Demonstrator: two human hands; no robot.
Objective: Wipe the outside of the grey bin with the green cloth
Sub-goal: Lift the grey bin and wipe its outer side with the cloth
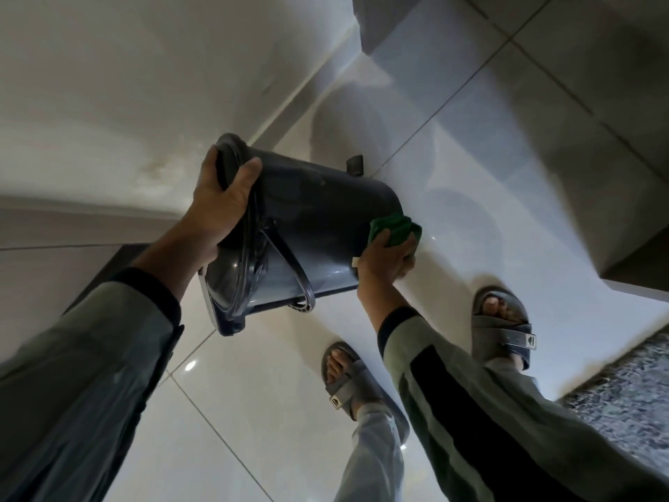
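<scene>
— Where's the bin [307,226]?
— Tipped sideways above the tiled floor [253,411], left hand [221,208] gripping its rim.
— And the right hand [389,259]?
— Closed around the green cloth [396,230], pressed to the bin's base end.

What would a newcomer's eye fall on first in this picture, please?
Probably the grey bin, held tipped on its side above the pale tiled floor at the centre. The left hand grips its rim while the right hand presses the green cloth against its base end. Below, two feet in grey sandals stand out.
</scene>
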